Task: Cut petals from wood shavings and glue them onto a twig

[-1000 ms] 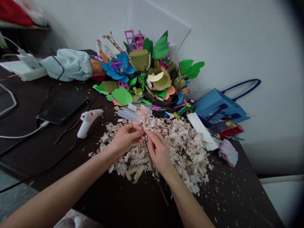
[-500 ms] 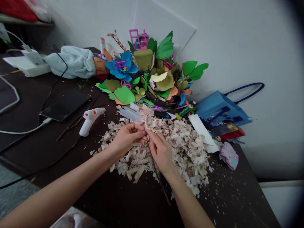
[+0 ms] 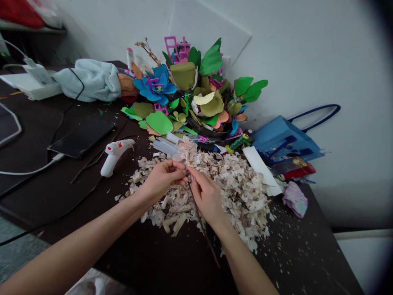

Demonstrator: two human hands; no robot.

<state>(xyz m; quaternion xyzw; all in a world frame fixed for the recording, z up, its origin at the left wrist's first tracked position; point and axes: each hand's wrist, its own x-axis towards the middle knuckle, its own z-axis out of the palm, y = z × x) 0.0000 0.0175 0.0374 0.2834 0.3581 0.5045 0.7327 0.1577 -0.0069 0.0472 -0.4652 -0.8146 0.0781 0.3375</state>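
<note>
A thin brown twig [image 3: 205, 233] slants from the fingers down toward the front of the table. My right hand [image 3: 208, 196] is closed, its thumb and fingers pinching the twig's upper part. Fingertip to fingertip with it, my left hand [image 3: 162, 179] pinches at the twig's top end; the exact contact is hidden by the fingers. Just beyond the fingertips shows a cluster of pale pink petals [image 3: 187, 151]; whether it is joined to the twig I cannot tell. Beneath both hands spreads a heap of dry whitish petals [image 3: 242, 184].
A white glue gun [image 3: 112, 157] stands left of the heap, near a dark phone [image 3: 82, 139] and cables. Behind are glue sticks [image 3: 162, 145] and colourful felt flowers [image 3: 159, 86]. To the right lie a white strip [image 3: 260, 170] and a blue bag [image 3: 285, 139].
The view has shifted very slightly. Both hands keep their pinch at the twig's top, with barely any movement of the fingers.
</note>
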